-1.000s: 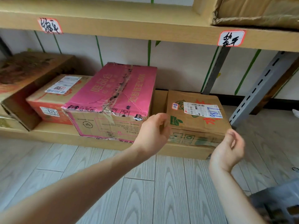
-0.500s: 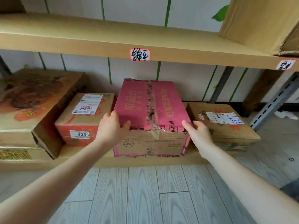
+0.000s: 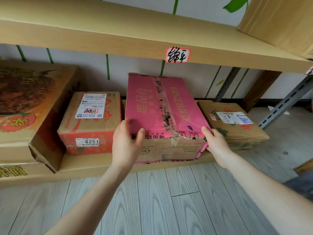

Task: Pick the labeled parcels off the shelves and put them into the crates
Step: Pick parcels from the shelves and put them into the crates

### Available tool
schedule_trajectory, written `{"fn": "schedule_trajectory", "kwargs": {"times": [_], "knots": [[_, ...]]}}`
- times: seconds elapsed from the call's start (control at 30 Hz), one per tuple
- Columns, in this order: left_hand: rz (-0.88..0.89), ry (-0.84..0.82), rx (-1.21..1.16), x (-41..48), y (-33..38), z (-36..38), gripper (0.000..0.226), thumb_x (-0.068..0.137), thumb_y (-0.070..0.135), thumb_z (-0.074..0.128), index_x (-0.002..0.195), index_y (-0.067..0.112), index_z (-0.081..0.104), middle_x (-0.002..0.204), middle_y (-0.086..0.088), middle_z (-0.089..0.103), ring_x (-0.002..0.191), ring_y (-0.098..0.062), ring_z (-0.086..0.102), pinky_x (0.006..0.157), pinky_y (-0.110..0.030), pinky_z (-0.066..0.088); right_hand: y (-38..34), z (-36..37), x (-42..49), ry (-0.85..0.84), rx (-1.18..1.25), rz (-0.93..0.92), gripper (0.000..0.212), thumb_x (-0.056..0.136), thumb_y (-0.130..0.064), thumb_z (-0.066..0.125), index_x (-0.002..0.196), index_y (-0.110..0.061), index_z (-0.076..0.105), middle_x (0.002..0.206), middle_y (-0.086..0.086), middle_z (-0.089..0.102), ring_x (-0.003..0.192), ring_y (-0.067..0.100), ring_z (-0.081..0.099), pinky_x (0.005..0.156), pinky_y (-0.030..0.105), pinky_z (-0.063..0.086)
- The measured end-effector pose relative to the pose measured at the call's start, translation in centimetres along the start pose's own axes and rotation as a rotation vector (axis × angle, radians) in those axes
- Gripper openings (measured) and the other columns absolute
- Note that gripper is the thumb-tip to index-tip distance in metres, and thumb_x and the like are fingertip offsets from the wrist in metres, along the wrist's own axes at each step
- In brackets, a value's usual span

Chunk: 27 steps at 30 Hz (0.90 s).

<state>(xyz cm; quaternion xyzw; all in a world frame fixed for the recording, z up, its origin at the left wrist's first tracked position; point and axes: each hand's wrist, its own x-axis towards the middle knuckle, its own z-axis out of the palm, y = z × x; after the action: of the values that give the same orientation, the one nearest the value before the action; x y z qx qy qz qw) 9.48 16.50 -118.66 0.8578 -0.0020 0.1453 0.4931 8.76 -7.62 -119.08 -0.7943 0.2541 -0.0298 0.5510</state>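
Closest in front of the pink box [image 3: 159, 107] is the grey wood floor [image 3: 152, 200]. Two bare arms reach over the floor to the pink box.

The left hand [image 3: 126, 145] holds the pink box at its front left corner. Its thumb lies on the top and its fingers bend round the left side. The right hand [image 3: 215, 141] holds the pink box at its front right corner. Its thumb is on the top edge and its fingers curl round the right side.

The pink box sits on the low shelf [image 3: 94, 164], and its front end is plain brown card. Tape runs down the middle of its top.

Just beside the pink box on the left is an orange box [image 3: 91, 126] with a white label that says 6251. Left of that, further from the pink box, a big brown box [image 3: 25, 102] leans. Just beside the pink box on the right is a flat brown box [image 3: 233, 126] with a white label.

Above the pink box is the top shelf [image 3: 84, 33]. A small white tag [image 3: 177, 55] with black writing is stuck on its front edge. Up and to the right of the pink box, another brown box [image 3: 279, 22] sits on the top shelf.
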Motion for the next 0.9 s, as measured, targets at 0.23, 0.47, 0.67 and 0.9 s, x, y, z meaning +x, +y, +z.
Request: {"fn": "schedule_trajectory", "kwargs": {"times": [0.23,0.47,0.67,0.9], "knots": [[0.066,-0.07,-0.056,-3.2,1.9,-1.5,0.063,0.086,0.036,0.061,0.14,0.015,0.037,0.135,-0.004,0.052,0.122,-0.022,0.049,0.103,-0.038,0.042,0.1,0.6,-1.4,0.161,0.415,0.161,0.032,0.086,-0.045,0.058,0.108,-0.021,0.056,0.109,0.006,0.064,0.098,0.022,0.06,0.086,0.037,0.047],[0.488,-0.028,0.001,-5.2,8.9,-2.9,0.053,0.081,0.033,0.06,0.129,0.028,0.036,0.112,0.01,0.06,0.098,-0.005,0.05,0.079,-0.021,0.042,2.3,-0.5,-4.8,0.016,0.685,0.371,0.034,0.095,-0.042,0.04,0.108,-0.015,0.054,0.11,0.011,0.058,0.102,0.027,0.057,0.088,0.043,0.043],[0.687,-0.006,0.343,-6.0,10.4,-2.6,0.051,0.082,0.047,0.051,0.121,0.017,0.061,0.121,-0.011,0.062,0.107,-0.03,0.062,0.087,-0.048,0.052,5.3,0.2,-6.9,-0.149,0.792,0.452,0.028,0.098,-0.03,0.038,0.113,-0.012,0.053,0.116,0.014,0.056,0.107,0.033,0.053,0.092,0.048,0.04],[0.48,-0.034,0.146,-6.1,10.5,-4.3,0.041,0.089,0.042,0.045,0.115,0.018,0.067,0.127,-0.005,0.058,0.118,-0.012,0.049,0.095,-0.013,0.034,2.7,-2.8,-6.0,0.064,0.265,0.142,0.036,0.093,-0.029,0.052,0.122,-0.009,0.055,0.124,0.014,0.06,0.107,0.028,0.057,0.099,0.042,0.042]]}}
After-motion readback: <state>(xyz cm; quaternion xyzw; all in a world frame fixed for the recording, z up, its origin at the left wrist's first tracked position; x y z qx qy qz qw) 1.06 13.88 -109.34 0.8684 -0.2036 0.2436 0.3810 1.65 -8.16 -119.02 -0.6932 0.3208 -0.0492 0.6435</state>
